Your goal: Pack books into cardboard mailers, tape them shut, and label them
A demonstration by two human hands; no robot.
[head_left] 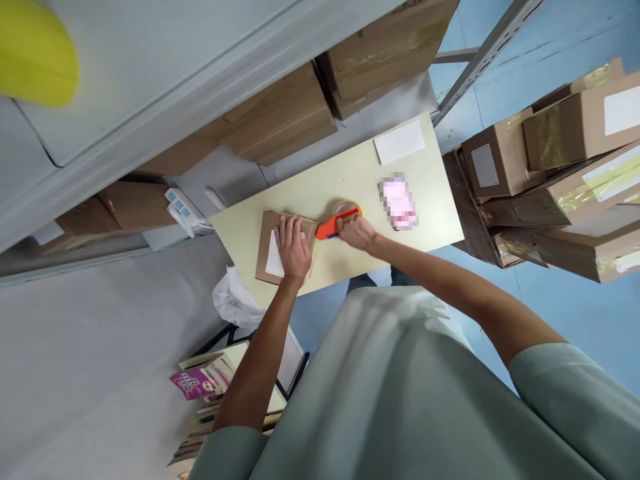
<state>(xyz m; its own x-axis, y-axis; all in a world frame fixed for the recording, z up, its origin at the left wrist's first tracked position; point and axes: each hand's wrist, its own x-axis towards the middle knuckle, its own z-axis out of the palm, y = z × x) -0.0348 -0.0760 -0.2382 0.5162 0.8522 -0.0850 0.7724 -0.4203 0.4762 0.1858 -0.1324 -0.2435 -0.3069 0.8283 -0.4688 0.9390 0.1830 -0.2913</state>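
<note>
A small cardboard box (265, 248) with a white label (275, 257) lies on the left half of a cream table (320, 190). My left hand (293, 248) rests flat on top of it, fingers stretched out. Beside it, my right hand (356, 231) is wrapped round the handle of a red tape dispenser (327, 228) that carries a roll of tape (347, 205). The dispenser's front end meets the right edge of the box. Whether tape is stuck to the cardboard there is too small to tell.
A blurred-out pink item (399, 201) and a white sheet (400, 141) lie on the table's right side. Shelving with cardboard boxes (280, 113) runs behind. Stacked boxes (555, 153) stand at right. A white plastic bag (235, 298) and books (200, 383) are at lower left.
</note>
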